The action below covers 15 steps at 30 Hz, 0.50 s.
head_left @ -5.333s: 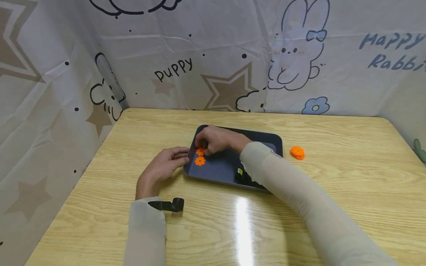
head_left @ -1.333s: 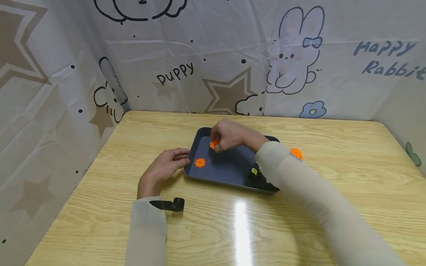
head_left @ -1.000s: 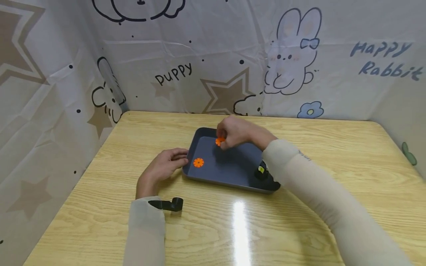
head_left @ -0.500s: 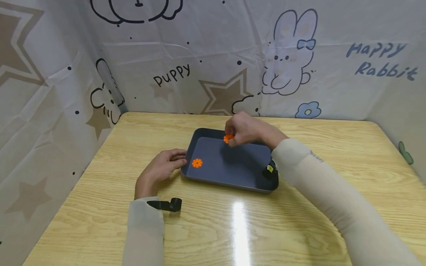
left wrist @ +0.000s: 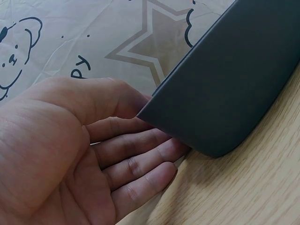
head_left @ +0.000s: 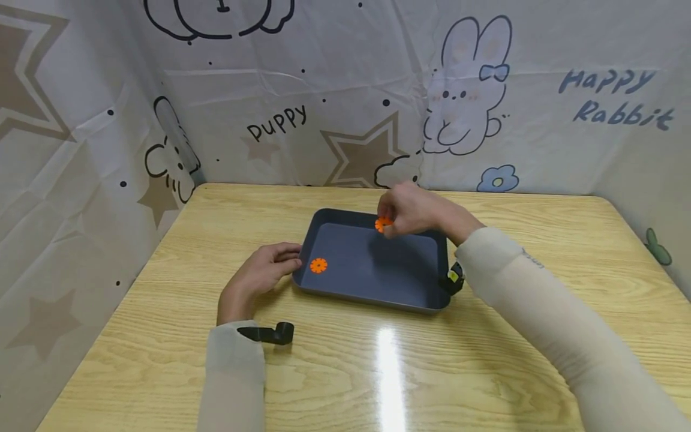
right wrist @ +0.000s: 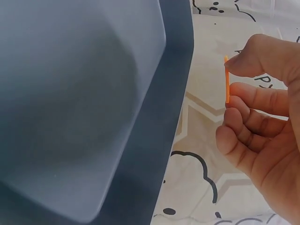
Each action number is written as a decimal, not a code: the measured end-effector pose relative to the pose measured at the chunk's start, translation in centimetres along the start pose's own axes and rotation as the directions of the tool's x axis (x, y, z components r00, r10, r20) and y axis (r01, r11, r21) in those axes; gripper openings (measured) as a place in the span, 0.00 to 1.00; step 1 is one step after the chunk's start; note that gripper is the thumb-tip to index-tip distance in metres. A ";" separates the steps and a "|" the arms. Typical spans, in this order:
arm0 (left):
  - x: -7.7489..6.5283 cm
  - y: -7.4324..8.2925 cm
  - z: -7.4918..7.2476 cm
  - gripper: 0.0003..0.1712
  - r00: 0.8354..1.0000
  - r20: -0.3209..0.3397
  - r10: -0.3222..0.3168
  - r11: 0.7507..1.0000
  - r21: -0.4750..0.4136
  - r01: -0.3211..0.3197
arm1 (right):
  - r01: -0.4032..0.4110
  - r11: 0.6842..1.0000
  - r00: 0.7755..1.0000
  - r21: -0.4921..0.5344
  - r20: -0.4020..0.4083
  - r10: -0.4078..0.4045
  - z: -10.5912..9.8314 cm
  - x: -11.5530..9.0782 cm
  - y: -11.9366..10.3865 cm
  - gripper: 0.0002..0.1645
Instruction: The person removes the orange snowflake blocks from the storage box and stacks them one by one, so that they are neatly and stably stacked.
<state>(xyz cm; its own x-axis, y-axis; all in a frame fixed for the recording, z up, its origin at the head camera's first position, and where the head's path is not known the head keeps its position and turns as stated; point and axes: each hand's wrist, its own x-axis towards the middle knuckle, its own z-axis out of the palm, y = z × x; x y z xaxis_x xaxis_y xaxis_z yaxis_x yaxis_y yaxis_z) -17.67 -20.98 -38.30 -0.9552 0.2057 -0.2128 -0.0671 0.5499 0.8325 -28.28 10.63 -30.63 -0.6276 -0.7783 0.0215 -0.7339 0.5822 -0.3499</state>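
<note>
In the head view, my right hand (head_left: 412,207) pinches an orange notched plastic disc (head_left: 384,225) above the back rim of a dark grey tray (head_left: 372,299). The right wrist view shows that disc (right wrist: 227,79) edge-on between thumb and fingertips, the other fingers loosely bent. A second orange notched disc (head_left: 318,266) lies flat inside the tray near its left end. My left hand (head_left: 261,270) rests at the tray's left side, its fingers nearly straight. Seen from the left wrist, the thumb and fingertips of that hand (left wrist: 93,150) touch the tray's outer wall (left wrist: 225,89).
A light wooden table (head_left: 324,372) carries the tray. A printed cloth (head_left: 216,96) hangs behind and along the sides. My right sleeve (head_left: 540,300) crosses the tray's right end, and a black wrist mount (head_left: 453,279) sits close to the rim there.
One of two discs in the tray is now lifted in my right hand, which has moved rightward and back. My left hand stays put. A small disc pile on the right is now hidden by my arm.
</note>
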 end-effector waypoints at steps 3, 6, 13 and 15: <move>0.0 -0.1 0.0 0.25 1.000 0.002 -0.002 1.000 -0.009 0.002 | -0.013 1.000 1.000 0.002 0.002 0.013 -0.2 -0.5 0.1 0.10; 0.1 -0.2 0.1 0.25 1.000 0.002 -0.004 1.000 -0.021 0.004 | -0.028 1.000 1.000 -0.002 -0.001 0.028 -0.4 -1.0 0.3 0.11; 0.1 -0.2 0.0 0.25 1.000 0.002 -0.005 1.000 -0.030 0.005 | -0.035 0.999 0.999 0.016 -0.022 0.036 -0.7 -2.2 1.0 0.12; 0.1 -0.3 0.0 0.25 1.000 0.005 -0.005 1.000 -0.031 0.005 | -0.035 0.999 0.999 0.025 -0.028 0.036 -0.7 -2.6 1.2 0.11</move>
<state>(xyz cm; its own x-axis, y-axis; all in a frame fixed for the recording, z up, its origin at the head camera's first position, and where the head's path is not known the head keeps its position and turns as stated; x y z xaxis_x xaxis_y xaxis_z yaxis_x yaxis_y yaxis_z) -17.77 -21.07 -38.57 -0.9534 0.2074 -0.2193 -0.0804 0.5258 0.8468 -27.70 13.50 -30.47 -0.6602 -0.7503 0.0349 -0.7049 0.6029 -0.3736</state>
